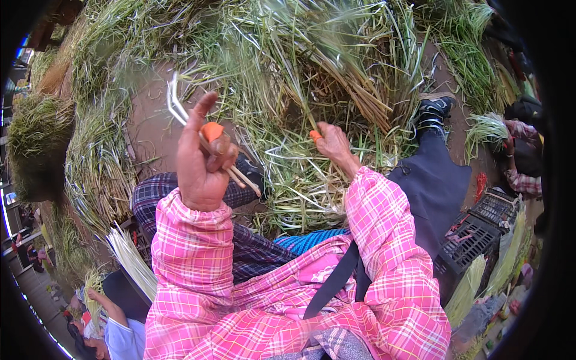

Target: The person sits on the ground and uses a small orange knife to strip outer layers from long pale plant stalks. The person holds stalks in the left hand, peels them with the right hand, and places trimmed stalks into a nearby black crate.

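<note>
My left hand (pixel 200 171) is raised at the left of centre, palm towards me, with one finger pointing up. Its other fingers curl around a few thin stalks (pixel 243 177), whose cut ends stick out below. White stems (pixel 175 99) show behind this hand; whether they are the same pieces I cannot tell. An orange finger cover (pixel 212 131) sits on one digit. Further right, my right hand (pixel 336 144) pinches a long green stalk (pixel 308 114) at the edge of a big heap of green stalks (pixel 351 85). It too wears an orange finger cover (pixel 315 136).
Loose leaves (pixel 306 180) litter the ground between my legs. A pale bundle (pixel 130 261) stands at my left, and black plastic crates (pixel 472 238) stand at my right. Co-workers sit on both sides: one in a pale blue shirt (pixel 123 335), another in a plaid sleeve (pixel 522 182).
</note>
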`<move>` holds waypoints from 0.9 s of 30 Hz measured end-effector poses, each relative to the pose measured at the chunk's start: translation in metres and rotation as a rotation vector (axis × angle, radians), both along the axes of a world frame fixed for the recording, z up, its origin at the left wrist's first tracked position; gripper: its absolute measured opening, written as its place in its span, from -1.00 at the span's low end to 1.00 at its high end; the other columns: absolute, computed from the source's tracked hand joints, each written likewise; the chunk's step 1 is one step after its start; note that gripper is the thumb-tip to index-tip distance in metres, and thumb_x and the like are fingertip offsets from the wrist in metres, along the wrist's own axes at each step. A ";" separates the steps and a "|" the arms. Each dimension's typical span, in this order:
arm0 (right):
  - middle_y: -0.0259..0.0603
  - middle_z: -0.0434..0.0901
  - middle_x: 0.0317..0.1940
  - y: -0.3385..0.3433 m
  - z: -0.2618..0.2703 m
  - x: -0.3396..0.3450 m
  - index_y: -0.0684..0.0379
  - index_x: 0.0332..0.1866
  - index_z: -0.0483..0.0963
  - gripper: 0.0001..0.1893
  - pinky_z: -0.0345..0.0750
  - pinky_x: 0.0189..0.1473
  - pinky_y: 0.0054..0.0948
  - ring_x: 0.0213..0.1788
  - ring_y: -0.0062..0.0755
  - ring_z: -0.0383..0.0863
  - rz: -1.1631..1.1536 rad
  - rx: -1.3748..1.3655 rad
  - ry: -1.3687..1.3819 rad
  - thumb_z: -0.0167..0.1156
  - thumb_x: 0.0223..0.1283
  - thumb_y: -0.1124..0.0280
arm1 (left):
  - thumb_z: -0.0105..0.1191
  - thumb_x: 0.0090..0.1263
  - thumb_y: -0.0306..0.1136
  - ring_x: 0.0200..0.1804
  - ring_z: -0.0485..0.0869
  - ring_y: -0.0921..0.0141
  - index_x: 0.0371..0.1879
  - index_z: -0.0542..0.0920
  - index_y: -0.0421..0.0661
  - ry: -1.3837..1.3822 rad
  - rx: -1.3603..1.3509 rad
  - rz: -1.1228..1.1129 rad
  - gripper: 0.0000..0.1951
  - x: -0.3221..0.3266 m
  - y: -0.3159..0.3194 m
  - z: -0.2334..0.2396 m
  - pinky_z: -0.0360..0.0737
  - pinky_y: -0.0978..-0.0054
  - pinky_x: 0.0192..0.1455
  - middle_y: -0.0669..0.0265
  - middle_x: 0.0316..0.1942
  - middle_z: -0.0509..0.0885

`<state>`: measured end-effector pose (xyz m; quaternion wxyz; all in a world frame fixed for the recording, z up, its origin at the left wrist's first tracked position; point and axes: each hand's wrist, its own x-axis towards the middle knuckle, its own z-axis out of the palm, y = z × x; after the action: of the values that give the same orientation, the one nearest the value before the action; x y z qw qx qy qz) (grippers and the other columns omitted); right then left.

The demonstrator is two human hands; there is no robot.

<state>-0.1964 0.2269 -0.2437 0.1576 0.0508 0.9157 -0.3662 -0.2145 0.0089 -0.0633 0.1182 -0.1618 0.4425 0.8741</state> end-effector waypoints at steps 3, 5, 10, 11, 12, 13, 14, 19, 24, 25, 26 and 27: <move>-0.25 0.35 -0.76 -0.003 0.016 0.020 0.25 -0.54 0.35 -0.83 0.25 -0.69 -0.41 -0.73 -0.50 0.28 0.083 -0.302 0.039 -0.06 0.14 0.48 | -0.21 0.39 -0.23 -0.80 0.19 0.62 0.03 0.35 -0.10 0.002 0.031 -0.019 -0.69 -0.002 0.003 -0.007 0.22 0.66 -0.69 0.36 -0.64 0.48; -0.14 0.33 -0.71 0.010 0.053 0.043 0.35 -0.42 0.38 -0.88 0.27 -0.58 -0.43 -0.66 -0.43 0.34 0.120 -0.443 0.236 0.01 0.11 0.49 | -0.18 0.38 -0.27 -0.80 0.21 0.61 0.02 0.36 -0.10 -0.003 0.002 -0.007 -0.71 -0.002 0.003 -0.007 0.28 0.65 -0.67 0.32 -0.57 0.52; -0.26 0.45 -0.59 0.054 0.175 0.077 0.38 -0.33 0.44 -0.86 0.33 -0.55 -0.52 -0.59 -0.52 0.39 0.015 -0.709 0.360 0.10 0.08 0.49 | -0.12 0.36 -0.26 -0.79 0.24 0.67 0.01 0.37 -0.09 0.008 0.017 -0.115 -0.71 0.002 0.006 -0.009 0.16 0.74 -0.79 0.35 -0.56 0.54; -0.27 0.47 -0.57 0.053 0.180 0.074 0.37 -0.35 0.44 -0.86 0.35 -0.54 -0.52 -0.57 -0.54 0.41 -0.027 -0.768 0.345 0.11 0.07 0.49 | -0.11 0.35 -0.25 -0.79 0.24 0.68 0.00 0.38 -0.08 0.000 0.017 -0.127 -0.70 0.003 0.009 -0.010 0.13 0.76 -0.80 0.36 -0.58 0.53; -0.27 0.48 -0.55 0.050 0.182 0.073 0.36 -0.37 0.45 -0.87 0.37 -0.53 -0.53 -0.55 -0.55 0.43 -0.082 -0.895 0.285 0.12 0.07 0.48 | -0.10 0.35 -0.24 -0.79 0.24 0.69 0.00 0.38 -0.08 -0.021 0.004 -0.126 -0.70 0.004 0.011 -0.012 0.10 0.77 -0.82 0.38 -0.59 0.53; -0.25 0.49 -0.55 0.048 0.177 0.068 0.35 -0.36 0.46 -0.88 0.38 -0.52 -0.53 -0.54 -0.57 0.44 -0.234 -0.744 -0.118 0.11 0.08 0.49 | -0.08 0.34 -0.22 -0.80 0.23 0.70 -0.02 0.40 -0.07 -0.041 -0.014 -0.139 -0.70 0.007 0.015 -0.015 0.09 0.77 -0.81 0.41 -0.62 0.52; -0.25 0.50 -0.57 0.035 0.164 0.066 0.33 -0.35 0.47 -0.89 0.37 -0.52 -0.53 -0.54 -0.59 0.44 -0.244 -0.607 0.011 0.11 0.08 0.49 | -0.07 0.33 -0.22 -0.80 0.22 0.70 -0.03 0.41 -0.07 -0.049 -0.020 -0.165 -0.70 0.009 0.020 -0.017 0.09 0.77 -0.82 0.41 -0.62 0.52; -0.08 0.50 -0.54 0.011 0.125 0.078 0.31 -0.35 0.46 -0.89 0.39 -0.52 -0.46 -0.56 -0.25 0.50 0.040 -0.448 0.437 0.16 -0.02 0.56 | -0.02 0.29 -0.35 -0.81 0.20 0.74 -0.11 0.48 -0.14 -0.054 -0.070 -0.264 -0.76 0.016 0.038 -0.028 0.15 0.78 -0.83 0.24 -0.39 0.63; -0.10 0.47 -0.57 -0.009 0.122 0.076 0.29 -0.40 0.44 -0.91 0.41 -0.51 -0.33 -0.53 -0.12 0.50 0.143 -0.364 0.437 0.13 -0.03 0.52 | 0.03 0.26 -0.33 -0.80 0.18 0.75 -0.09 0.48 -0.18 -0.120 -0.134 -0.374 -0.71 0.021 0.052 -0.035 0.19 0.79 -0.80 0.29 -0.26 0.62; -0.10 0.48 -0.57 -0.014 0.120 0.076 0.28 -0.42 0.43 -0.92 0.42 -0.51 -0.31 -0.52 -0.11 0.51 0.206 -0.351 0.390 0.12 -0.03 0.51 | 0.06 0.25 -0.32 -0.80 0.20 0.76 -0.09 0.48 -0.18 -0.100 -0.134 -0.388 -0.70 0.022 0.053 -0.036 0.18 0.79 -0.81 0.35 -0.31 0.63; -0.07 0.48 -0.58 -0.017 0.118 0.076 0.30 -0.42 0.45 -0.92 0.41 -0.51 -0.37 -0.53 -0.12 0.52 0.199 -0.364 0.387 0.14 -0.09 0.59 | 0.06 0.24 -0.32 -0.80 0.21 0.76 -0.09 0.48 -0.18 -0.104 -0.169 -0.390 -0.71 0.023 0.053 -0.038 0.18 0.79 -0.81 0.36 -0.34 0.62; -0.07 0.48 -0.58 -0.019 0.114 0.077 0.30 -0.42 0.45 -0.92 0.41 -0.51 -0.37 -0.54 -0.13 0.52 0.165 -0.370 0.394 0.14 -0.09 0.59 | 0.06 0.24 -0.32 -0.79 0.21 0.75 -0.10 0.48 -0.18 -0.075 -0.179 -0.399 -0.71 0.024 0.054 -0.039 0.18 0.80 -0.81 0.37 -0.37 0.62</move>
<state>-0.1191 0.2078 -0.1296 0.0123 -0.1257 0.8474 -0.5157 -0.1902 0.0626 -0.1022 0.2903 -0.1133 0.5369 0.7840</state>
